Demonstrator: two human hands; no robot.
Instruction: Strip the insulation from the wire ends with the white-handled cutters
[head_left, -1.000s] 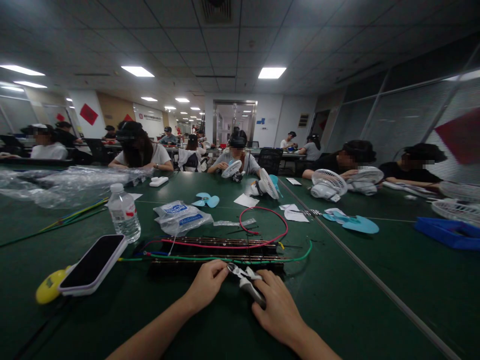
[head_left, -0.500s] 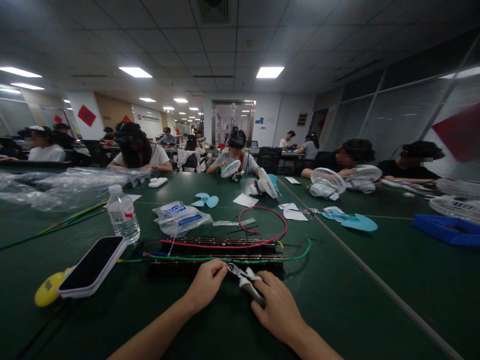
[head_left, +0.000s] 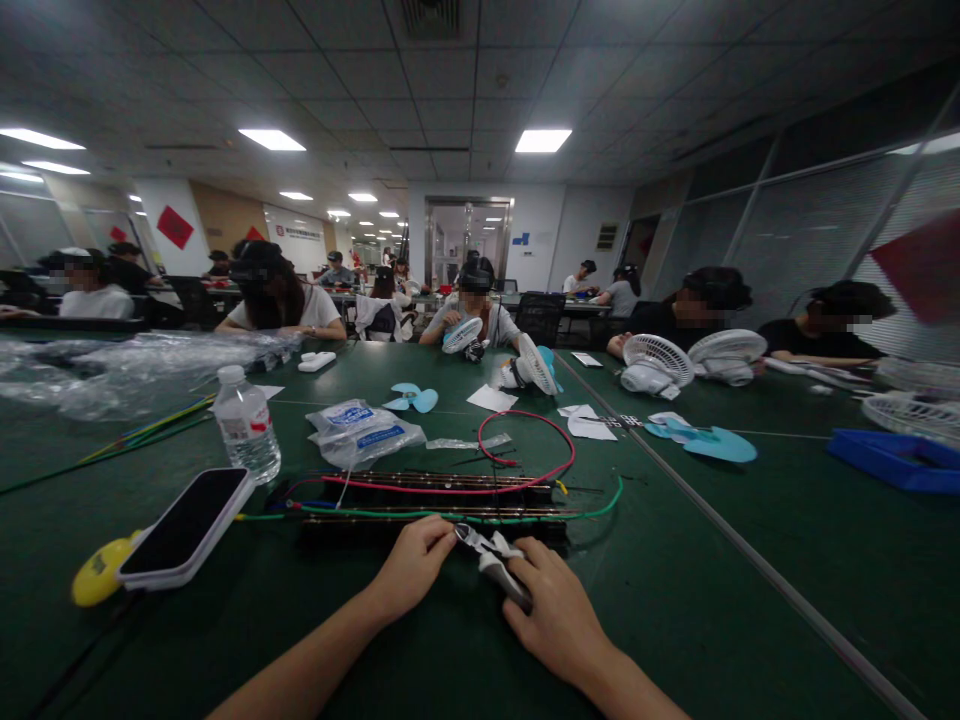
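Observation:
My right hand point(head_left: 551, 610) is closed round the grey handles of a pair of small pliers point(head_left: 489, 558), whose metal jaws point left toward my left hand point(head_left: 411, 567). My left hand is pinched shut right at the jaw tips; what it holds is too small to make out. Just beyond both hands lies a long dark terminal strip point(head_left: 435, 500) with a green wire point(head_left: 525, 518) and a red wire point(head_left: 529, 450) running along it and looping to the right.
A phone point(head_left: 187, 525) lies on a yellow object point(head_left: 94, 580) at the left, with a water bottle point(head_left: 246, 422) and plastic bags point(head_left: 364, 432) behind. Small white fans point(head_left: 652, 365), blue fan blades point(head_left: 705, 443) and a blue tray point(head_left: 896, 460) sit farther off. Other people work along the far table edges.

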